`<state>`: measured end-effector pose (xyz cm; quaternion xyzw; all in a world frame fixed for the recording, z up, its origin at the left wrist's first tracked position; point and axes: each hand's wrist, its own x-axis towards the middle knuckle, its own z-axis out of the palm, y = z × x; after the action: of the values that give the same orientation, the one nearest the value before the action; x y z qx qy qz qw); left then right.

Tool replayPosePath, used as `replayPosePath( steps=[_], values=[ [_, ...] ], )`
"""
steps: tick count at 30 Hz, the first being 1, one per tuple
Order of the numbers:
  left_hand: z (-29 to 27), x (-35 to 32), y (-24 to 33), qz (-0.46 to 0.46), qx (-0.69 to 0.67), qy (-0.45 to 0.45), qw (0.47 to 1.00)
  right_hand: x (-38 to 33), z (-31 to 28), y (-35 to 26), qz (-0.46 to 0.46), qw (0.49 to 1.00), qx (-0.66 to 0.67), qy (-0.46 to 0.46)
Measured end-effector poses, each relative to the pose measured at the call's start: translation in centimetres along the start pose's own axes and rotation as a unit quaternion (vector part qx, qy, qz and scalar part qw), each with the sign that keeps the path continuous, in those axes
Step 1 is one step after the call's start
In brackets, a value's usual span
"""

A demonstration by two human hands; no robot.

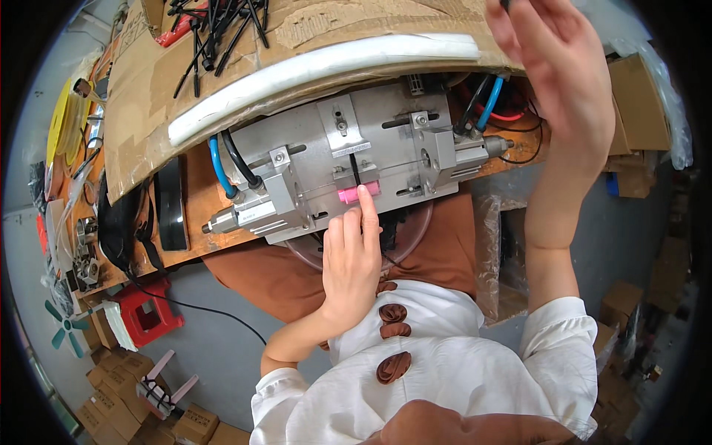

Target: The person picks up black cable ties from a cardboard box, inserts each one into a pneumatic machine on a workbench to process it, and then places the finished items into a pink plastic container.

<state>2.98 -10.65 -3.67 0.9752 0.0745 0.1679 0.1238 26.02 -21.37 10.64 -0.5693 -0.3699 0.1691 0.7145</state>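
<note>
My left hand [348, 259] reaches to the front middle of a grey metal clamping fixture [252, 141]. Its index finger is stretched out, the tip touching a small bright pink block [348, 195], while the other fingers bend loosely. A thin black rod [355, 169] runs from the pink block back toward a slotted metal bracket [339, 122]. At the upper right, my right hand [556, 67] is raised over the cardboard's edge. Its fingers are bent together at the picture's rim, with a bit of something dark at the tips, mostly cut off.
Black rod-like parts [215, 33] lie piled on the cardboard [297, 26] behind a white foam strip [326, 70]. Blue hoses [220, 167] and black ones join the fixture's cylinders. A clear bowl [419, 233] sits below the fixture. A red stool [141, 311] stands at left.
</note>
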Motion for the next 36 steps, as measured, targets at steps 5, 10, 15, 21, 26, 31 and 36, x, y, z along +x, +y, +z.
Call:
replayPosePath(
  steps=[5,10,15,21,26,31,36],
  values=[
    [0.1,-0.3,-0.3,-0.003,0.010,-0.019,1.000,-6.7,4.3,3.2,-0.068,0.990,-0.099,0.073],
    [-1.4,-0.5,0.6,-0.053,-0.073,0.014,0.996,-13.7,7.4,8.7,-0.168,0.896,-0.410,-0.018],
    [-2.7,-2.3,-0.2,-0.092,-0.073,0.039,0.992,-15.4,9.8,11.0,-0.122,0.884,-0.446,-0.066],
    [-2.6,-2.8,-0.7,-0.088,-0.096,0.034,0.991,-14.8,9.8,11.5,-0.089,0.882,-0.456,-0.079],
    [-3.9,-2.5,-1.9,-0.099,-0.080,0.029,0.991,-12.5,8.2,8.1,-0.090,0.868,-0.475,-0.111],
    [-6.6,-1.0,-3.9,-0.102,-0.065,0.082,0.989,1.3,-1.0,4.5,-0.222,0.694,-0.672,0.131],
    [-7.3,-0.3,-5.1,-0.118,-0.076,0.079,0.987,12.4,-7.2,6.0,-0.152,0.700,-0.698,0.008]
  ],
)
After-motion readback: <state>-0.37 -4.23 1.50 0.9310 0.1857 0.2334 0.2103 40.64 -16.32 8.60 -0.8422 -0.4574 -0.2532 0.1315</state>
